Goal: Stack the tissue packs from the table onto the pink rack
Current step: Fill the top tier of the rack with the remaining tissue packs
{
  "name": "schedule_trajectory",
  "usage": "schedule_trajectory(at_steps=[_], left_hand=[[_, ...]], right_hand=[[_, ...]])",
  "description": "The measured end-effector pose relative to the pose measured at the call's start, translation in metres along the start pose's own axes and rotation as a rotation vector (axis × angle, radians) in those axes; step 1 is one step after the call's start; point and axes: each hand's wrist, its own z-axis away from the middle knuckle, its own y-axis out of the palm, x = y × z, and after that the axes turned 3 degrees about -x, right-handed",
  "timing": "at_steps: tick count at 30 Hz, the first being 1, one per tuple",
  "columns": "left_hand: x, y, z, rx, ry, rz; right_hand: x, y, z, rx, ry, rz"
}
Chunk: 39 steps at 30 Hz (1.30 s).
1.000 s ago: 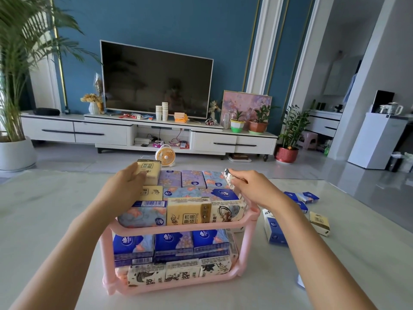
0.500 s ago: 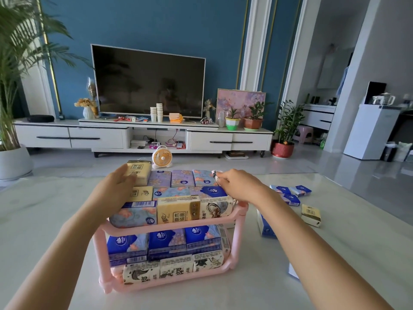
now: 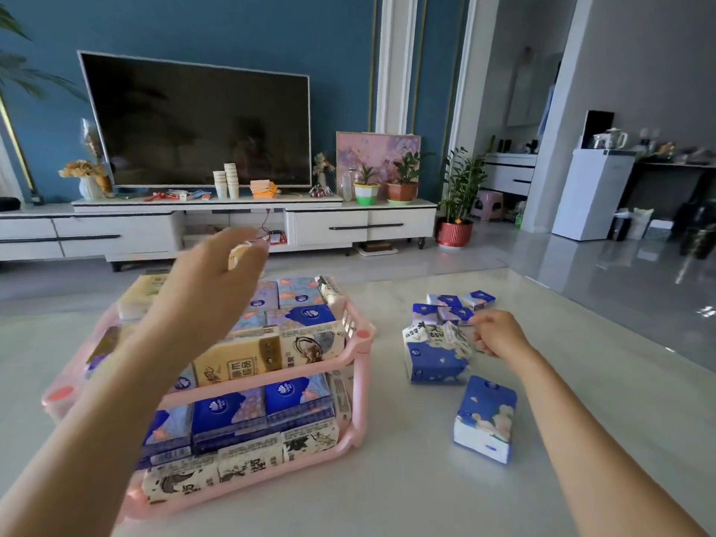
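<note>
Pink rack (image 3: 360, 366) both shelves packed with tissue packs (image 3: 236, 362); left hand (image 3: 209, 281) fingers spread, empty; right hand (image 3: 498, 333) grip unclear.

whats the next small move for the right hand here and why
Probably close the right hand on one of the small tissue packs at its fingertips and carry it to the pink rack. Loose packs remain on the table beside the rack, and this hand is already at that cluster. The left hand is raised over the top tier.
</note>
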Motion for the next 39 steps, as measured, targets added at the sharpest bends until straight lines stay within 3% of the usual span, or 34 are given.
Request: schedule_trajectory(at_steps=[4, 8, 11, 17, 21, 23, 27, 29, 31, 33, 39], left_hand=[[-0.030, 0.056, 0.008, 0.164, 0.119, 0.116], [-0.025, 0.093, 0.011, 0.266, 0.121, 0.048], [-0.019, 0.103, 0.009, 0.242, 0.123, -0.035], [-0.007, 0.085, 0.000, 0.135, 0.083, -0.008], [0.011, 0.069, -0.007, 0.124, -0.006, 0.021], [0.015, 0.064, -0.007, 0.173, -0.046, 0.071], [0.012, 0.061, -0.003, 0.329, 0.020, 0.030], [0.010, 0.063, -0.003, 0.366, 0.041, -0.057], [0.009, 0.063, -0.004, 0.372, 0.042, -0.125], [0.008, 0.063, -0.004, 0.378, 0.034, -0.144], [0.009, 0.063, -0.007, 0.401, 0.010, -0.105]], right_hand=[[-0.024, 0.006, -0.007, 0.012, -0.052, 0.219], [-0.028, 0.031, -0.018, 0.065, -0.145, 0.197], [-0.026, 0.047, -0.030, 0.097, -0.155, 0.252], [-0.026, 0.049, -0.042, 0.068, 0.035, 0.308], [-0.014, 0.047, -0.032, -0.033, -0.086, 0.653], [-0.007, 0.043, -0.025, -0.095, -0.131, 0.699], [0.046, 0.015, -0.005, -0.191, -0.270, 0.273], [0.087, -0.001, 0.021, -0.010, -0.376, -0.012], [0.118, -0.009, 0.060, 0.307, -0.398, -0.232], [0.134, -0.008, 0.092, 0.475, -0.464, -0.211], [0.136, 0.009, 0.114, 0.419, -0.568, 0.006]])
